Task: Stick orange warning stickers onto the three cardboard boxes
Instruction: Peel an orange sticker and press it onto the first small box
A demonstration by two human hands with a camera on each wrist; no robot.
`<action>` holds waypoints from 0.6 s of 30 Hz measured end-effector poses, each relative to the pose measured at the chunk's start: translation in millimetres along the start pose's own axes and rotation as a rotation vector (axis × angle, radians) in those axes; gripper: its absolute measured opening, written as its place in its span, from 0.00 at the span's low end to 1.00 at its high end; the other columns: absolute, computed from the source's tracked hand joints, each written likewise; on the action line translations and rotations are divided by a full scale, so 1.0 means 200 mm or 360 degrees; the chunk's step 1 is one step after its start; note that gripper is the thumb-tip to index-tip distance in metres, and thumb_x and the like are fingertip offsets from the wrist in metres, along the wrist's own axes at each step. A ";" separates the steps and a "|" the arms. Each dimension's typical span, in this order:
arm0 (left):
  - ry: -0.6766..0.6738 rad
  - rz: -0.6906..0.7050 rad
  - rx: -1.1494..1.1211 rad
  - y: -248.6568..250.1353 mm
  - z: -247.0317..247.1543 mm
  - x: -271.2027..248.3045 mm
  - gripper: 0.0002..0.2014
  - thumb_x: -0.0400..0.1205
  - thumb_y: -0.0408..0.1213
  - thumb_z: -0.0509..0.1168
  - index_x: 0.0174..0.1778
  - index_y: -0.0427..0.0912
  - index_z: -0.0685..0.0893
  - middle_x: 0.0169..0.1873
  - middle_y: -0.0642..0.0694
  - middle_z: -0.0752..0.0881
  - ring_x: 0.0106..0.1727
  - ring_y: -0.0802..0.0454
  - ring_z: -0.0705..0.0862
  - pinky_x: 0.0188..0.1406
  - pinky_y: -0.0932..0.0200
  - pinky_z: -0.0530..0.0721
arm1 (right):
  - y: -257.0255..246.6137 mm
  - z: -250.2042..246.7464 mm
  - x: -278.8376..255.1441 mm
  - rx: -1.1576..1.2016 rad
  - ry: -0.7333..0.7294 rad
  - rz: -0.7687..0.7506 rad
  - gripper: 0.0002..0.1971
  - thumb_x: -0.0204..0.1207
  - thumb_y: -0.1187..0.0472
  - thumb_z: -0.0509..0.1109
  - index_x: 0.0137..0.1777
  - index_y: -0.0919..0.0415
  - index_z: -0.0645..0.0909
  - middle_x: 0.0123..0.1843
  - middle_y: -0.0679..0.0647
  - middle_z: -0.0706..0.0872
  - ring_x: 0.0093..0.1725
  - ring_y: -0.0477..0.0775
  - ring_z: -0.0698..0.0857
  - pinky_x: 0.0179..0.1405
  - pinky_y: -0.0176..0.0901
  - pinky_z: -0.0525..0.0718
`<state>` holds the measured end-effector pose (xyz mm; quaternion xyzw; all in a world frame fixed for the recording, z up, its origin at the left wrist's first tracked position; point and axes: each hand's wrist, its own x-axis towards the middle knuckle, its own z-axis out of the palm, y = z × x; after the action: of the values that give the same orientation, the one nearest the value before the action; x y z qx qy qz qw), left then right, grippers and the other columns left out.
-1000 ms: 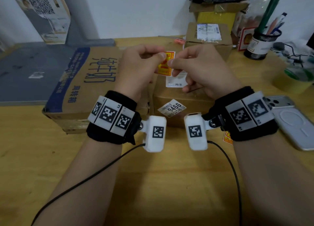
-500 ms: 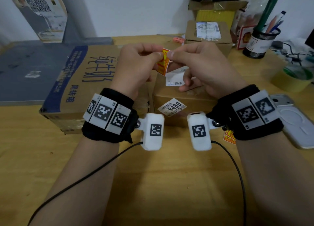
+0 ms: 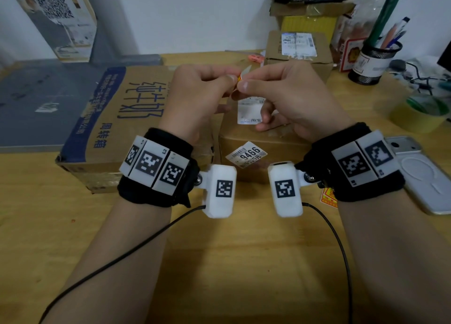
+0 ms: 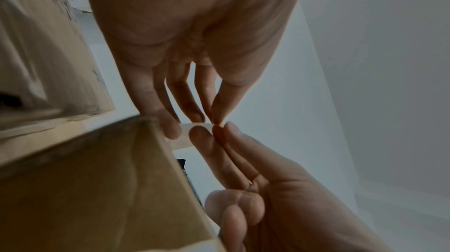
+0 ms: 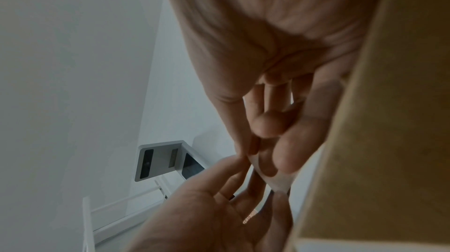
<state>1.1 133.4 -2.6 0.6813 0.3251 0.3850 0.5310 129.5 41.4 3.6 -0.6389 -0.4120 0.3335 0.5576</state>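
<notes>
Both hands hold one small orange warning sticker (image 3: 240, 76) up above the boxes, and only its edge and white backing show. My left hand (image 3: 231, 80) pinches it from the left and my right hand (image 3: 244, 85) from the right, thumb tips almost touching. The left wrist view shows the pale backing (image 4: 197, 126) between the fingertips (image 4: 214, 115). Below the hands sits a small cardboard box (image 3: 253, 143) with a white label. A large box with blue print (image 3: 114, 118) lies to its left. A third box (image 3: 297, 55) stands behind.
Another orange sticker (image 3: 328, 196) lies on the wooden table (image 3: 219, 262) under my right wrist. A phone (image 3: 429, 177) lies at the right, with a tape roll (image 3: 419, 114) and a pen cup (image 3: 373, 60) beyond it. A grey board (image 3: 36, 104) lies at the left.
The sticker has turned from face-on to nearly edge-on between the fingertips. Both hands have drawn closer together at the pinch.
</notes>
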 end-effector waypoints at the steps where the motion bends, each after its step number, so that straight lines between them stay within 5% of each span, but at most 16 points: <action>1: 0.0013 -0.0005 0.0022 0.00 0.00 0.00 0.07 0.82 0.36 0.71 0.46 0.52 0.93 0.40 0.48 0.92 0.45 0.57 0.90 0.37 0.60 0.90 | 0.00 0.00 0.00 0.0004 -0.0009 -0.0001 0.06 0.79 0.61 0.78 0.54 0.60 0.92 0.46 0.55 0.96 0.19 0.48 0.76 0.25 0.45 0.90; 18: 0.0037 -0.0045 0.0079 0.00 0.00 0.00 0.06 0.82 0.39 0.71 0.46 0.53 0.93 0.42 0.51 0.94 0.45 0.60 0.90 0.33 0.65 0.85 | 0.00 -0.01 0.00 0.0053 -0.0038 0.0017 0.07 0.81 0.61 0.76 0.56 0.61 0.92 0.45 0.56 0.96 0.19 0.49 0.76 0.26 0.46 0.92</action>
<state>1.6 133.5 -2.5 0.6851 0.3502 0.3773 0.5153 131.7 39.7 4.6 -0.6277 -0.4097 0.3508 0.5613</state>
